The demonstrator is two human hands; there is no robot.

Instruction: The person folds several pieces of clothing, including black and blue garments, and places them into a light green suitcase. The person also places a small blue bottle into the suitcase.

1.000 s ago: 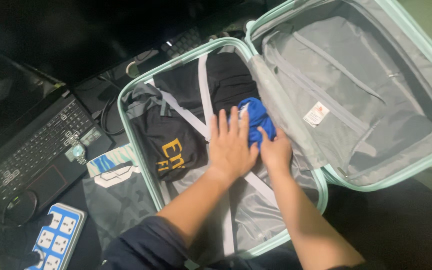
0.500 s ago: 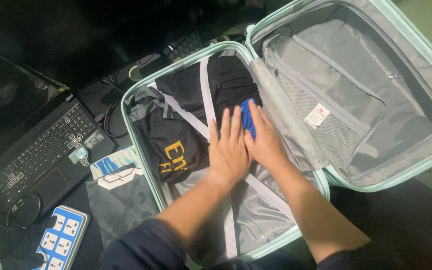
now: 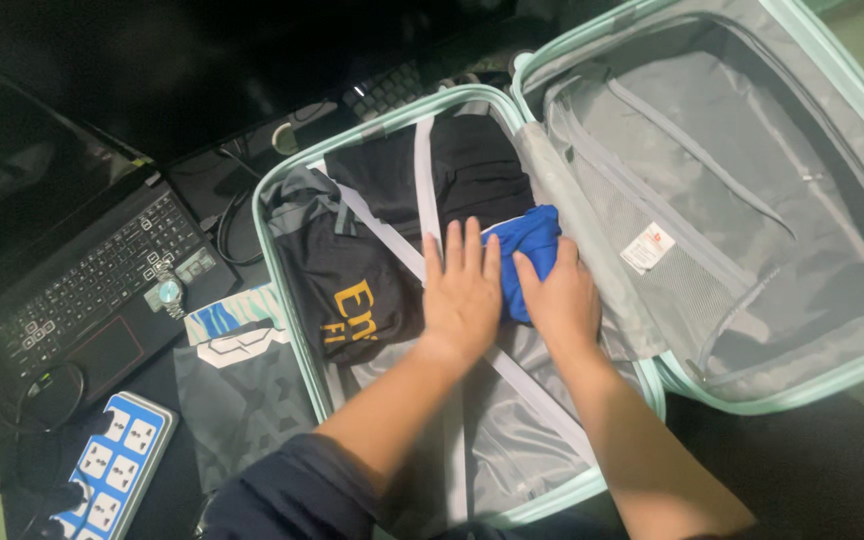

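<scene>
A mint-green suitcase (image 3: pixel 282 270) lies open, its grey-lined lid (image 3: pixel 732 170) folded out to the right. Inside the left half lie a black shirt with yellow lettering (image 3: pixel 352 290) and another black garment (image 3: pixel 472 170), crossed by grey straps (image 3: pixel 422 170). A folded blue cloth (image 3: pixel 527 250) sits near the hinge. My left hand (image 3: pixel 462 290) lies flat, fingers apart, on the cloth's left edge. My right hand (image 3: pixel 557 295) presses down on the blue cloth from the right, fingers curled over it.
To the left, a black laptop (image 3: pixel 92 290) carries a wristwatch (image 3: pixel 167 290). A blue-and-white power strip (image 3: pixel 117 465) lies at the lower left, with cables (image 3: pixel 32 390) beside it. A grey patterned cloth (image 3: pixel 237 390) lies next to the suitcase. A keyboard (image 3: pixel 387 90) is behind.
My right hand slid off the top of the blue cloth toward its right side, uncovering more of it. The view shifted slightly right.
</scene>
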